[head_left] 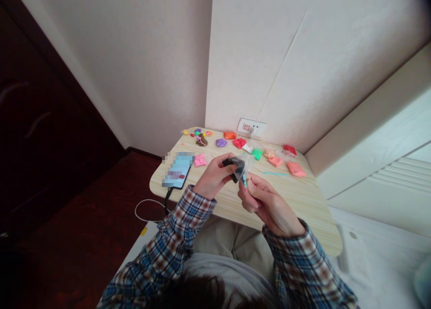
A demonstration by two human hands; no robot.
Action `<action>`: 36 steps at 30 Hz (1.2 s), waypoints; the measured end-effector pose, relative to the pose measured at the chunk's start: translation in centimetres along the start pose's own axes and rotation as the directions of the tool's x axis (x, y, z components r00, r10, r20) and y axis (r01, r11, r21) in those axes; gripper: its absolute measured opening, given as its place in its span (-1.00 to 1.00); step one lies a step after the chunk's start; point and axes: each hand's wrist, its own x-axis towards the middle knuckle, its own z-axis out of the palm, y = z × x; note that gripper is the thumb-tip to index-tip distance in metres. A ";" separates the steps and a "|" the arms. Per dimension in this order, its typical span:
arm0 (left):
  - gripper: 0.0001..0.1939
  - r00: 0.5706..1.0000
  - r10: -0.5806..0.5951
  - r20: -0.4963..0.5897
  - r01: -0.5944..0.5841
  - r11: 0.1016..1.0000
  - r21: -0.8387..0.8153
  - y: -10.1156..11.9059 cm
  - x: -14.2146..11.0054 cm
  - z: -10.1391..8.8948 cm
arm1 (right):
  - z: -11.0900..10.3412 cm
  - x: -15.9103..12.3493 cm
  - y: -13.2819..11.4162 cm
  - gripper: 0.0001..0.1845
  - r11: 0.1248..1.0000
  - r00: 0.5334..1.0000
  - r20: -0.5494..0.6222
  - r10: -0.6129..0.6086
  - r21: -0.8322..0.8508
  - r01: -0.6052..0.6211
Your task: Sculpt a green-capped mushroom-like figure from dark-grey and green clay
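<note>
My left hand (217, 174) is closed around a clear plastic bag of black modelling clay (238, 166), held up over the table. Close against the bag's mouth, my right hand (261, 194) pinches a small light-blue tool (244, 180), its tip at the clear plastic. How far the tool reaches into the bag is hidden by the fingers and plastic. Beyond my right hand a thin light-blue stick (275, 174) lies on the table. Pink clay (200, 160) rests just past my left hand.
On the wooden table (296, 206) several clay packets lie toward the back, among them purple (221, 142), green (257, 154) and salmon (296, 169). A brown clay piece (201, 140) sits back left. A phone (179, 170) with a cable stands left. A wall socket (251, 127) is behind.
</note>
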 end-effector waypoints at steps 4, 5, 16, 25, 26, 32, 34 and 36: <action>-0.55 1.000 -0.011 -0.006 0.011 0.998 -0.055 -0.4 0.2 0.1 | 0.1 0.0 0.5 -0.70 0.997 1.000 -0.006 -0.021 0.077 0.022; -0.55 1.000 -0.013 0.002 0.013 0.998 -0.063 -0.5 0.2 0.1 | 0.1 -0.1 0.6 -0.70 0.996 1.000 -0.008 -0.026 0.084 0.026; -0.64 0.999 -0.022 -0.041 0.016 0.990 -0.140 -1.2 0.4 -1.3 | -1.6 -0.5 -0.3 -0.72 0.972 0.974 -0.182 -0.139 -0.215 0.098; -0.60 0.998 -0.045 -0.035 0.040 0.992 -0.119 -1.5 0.2 -1.0 | 0.0 -0.3 -2.4 -0.78 0.675 0.795 -0.330 -0.509 -0.727 0.130; -0.59 0.998 -0.045 -0.039 0.041 0.994 -0.105 -1.6 0.2 -1.0 | 0.3 0.1 -2.5 -0.76 0.667 0.797 -0.330 -0.505 -0.735 0.118; -0.64 0.993 0.017 -0.121 -0.023 0.999 -0.046 -1.8 0.1 -1.7 | 0.0 1.7 -2.3 -0.75 0.628 0.825 -0.335 -0.455 -0.778 0.030; -0.61 0.986 0.051 -0.157 -0.057 0.998 -0.033 -1.8 0.1 -2.2 | -0.7 1.6 -2.1 -0.74 0.667 0.820 -0.356 -0.447 -0.744 0.040; -0.59 0.973 0.110 -0.205 -0.100 0.993 0.061 -2.0 0.2 -2.9 | -1.5 1.1 -2.2 -0.73 0.698 0.793 -0.393 -0.466 -0.714 0.056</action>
